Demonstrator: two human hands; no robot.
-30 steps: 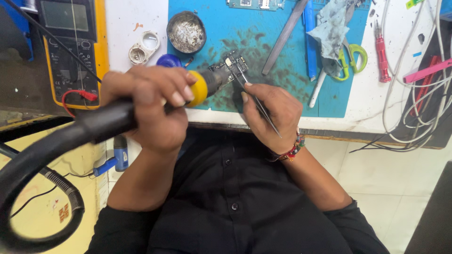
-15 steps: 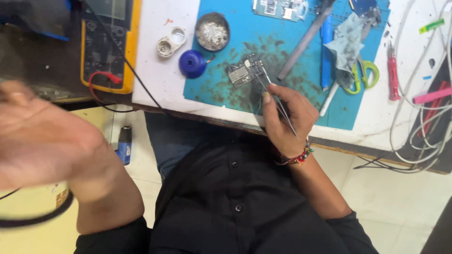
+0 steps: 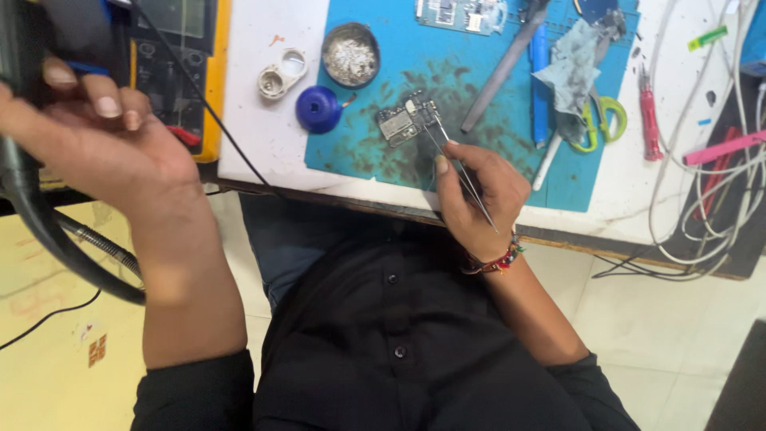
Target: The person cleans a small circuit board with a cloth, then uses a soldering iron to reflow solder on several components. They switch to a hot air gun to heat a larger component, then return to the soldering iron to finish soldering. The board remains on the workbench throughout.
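While the small circuit board [image 3: 408,121] lies on the blue work mat [image 3: 375,164] near the mat's middle, the tips of thin metal tweezers [image 3: 459,172] touch its right edge. The right hand [image 3: 479,195] is closed around the tweezers, its heel resting at the near edge of the white table [image 3: 263,144]. Left of the board sit a blue round cap [image 3: 317,108] and, farther off, a small tin of scraps [image 3: 350,54]. Far to the left, the left hand [image 3: 96,136] is raised off the table, fingers loosely curled and half open beside a thick black hose [image 3: 40,231]; whether it grips the hose I cannot tell. A yellow multimeter [image 3: 187,64] lies behind it.
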